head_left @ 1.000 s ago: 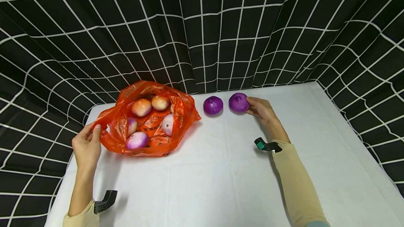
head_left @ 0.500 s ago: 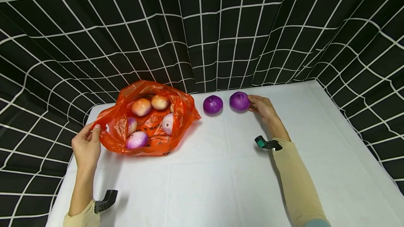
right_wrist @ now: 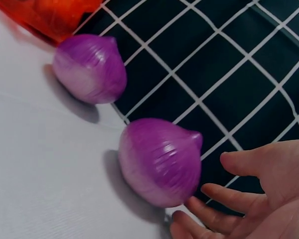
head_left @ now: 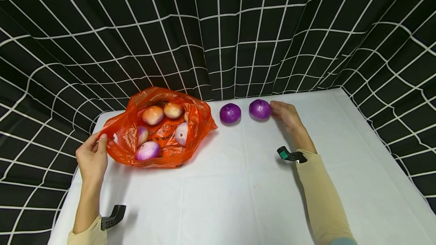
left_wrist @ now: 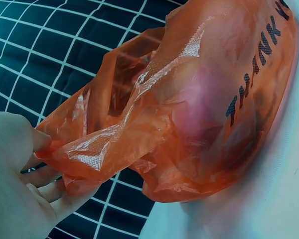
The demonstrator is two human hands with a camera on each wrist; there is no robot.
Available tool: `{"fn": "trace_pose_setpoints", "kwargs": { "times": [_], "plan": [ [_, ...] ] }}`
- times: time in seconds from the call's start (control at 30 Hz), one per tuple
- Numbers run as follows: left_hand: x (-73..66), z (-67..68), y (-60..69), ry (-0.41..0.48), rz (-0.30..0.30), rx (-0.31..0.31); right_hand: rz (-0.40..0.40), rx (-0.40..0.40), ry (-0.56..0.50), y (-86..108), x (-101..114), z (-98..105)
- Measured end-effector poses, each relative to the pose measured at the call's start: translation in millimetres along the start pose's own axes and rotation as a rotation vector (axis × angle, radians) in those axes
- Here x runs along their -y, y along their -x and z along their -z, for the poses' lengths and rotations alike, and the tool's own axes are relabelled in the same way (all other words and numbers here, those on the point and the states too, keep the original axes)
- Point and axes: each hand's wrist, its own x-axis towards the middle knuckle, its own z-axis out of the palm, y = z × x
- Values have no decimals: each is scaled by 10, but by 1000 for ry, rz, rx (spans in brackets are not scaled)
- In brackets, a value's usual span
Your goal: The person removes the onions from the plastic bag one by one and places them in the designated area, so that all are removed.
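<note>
Two purple onions (head_left: 230, 113) on white cloth (head_left: 218, 188); at least five paler onions (head_left: 153, 115) inside one red bag (head_left: 201, 123). Left hand (head_left: 91, 160) pinches bag edge; right hand (head_left: 288, 117) loosely spread beside rightmost onion (head_left: 260, 109). Black gridded drapes (head_left: 228, 3) around.

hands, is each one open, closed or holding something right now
Left hand: closed, holding the bag between its fingers.
Right hand: open, holding nothing, beside the nearest onion; can't tell if it touches.
</note>
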Motion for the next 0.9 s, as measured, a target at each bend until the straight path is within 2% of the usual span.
{"fn": "trace_pose_setpoints", "kwargs": {
  "times": [0.17, 0.4, 0.7, 0.9],
  "plan": [
    [-22, 10, -5, 29, 14, 5, 25, -25, 27, 33, 100, -17],
    [-30, 24, 10, 44, 29, 7, 108, -43, 119, 117, 275, -80],
    [-15, 35, 9, 59, 17, 3, 176, 13, 212, 204, 506, -343],
    [-12, 58, 9, 47, 18, -5, 229, 11, 265, 219, 575, -534]
  ]
}}
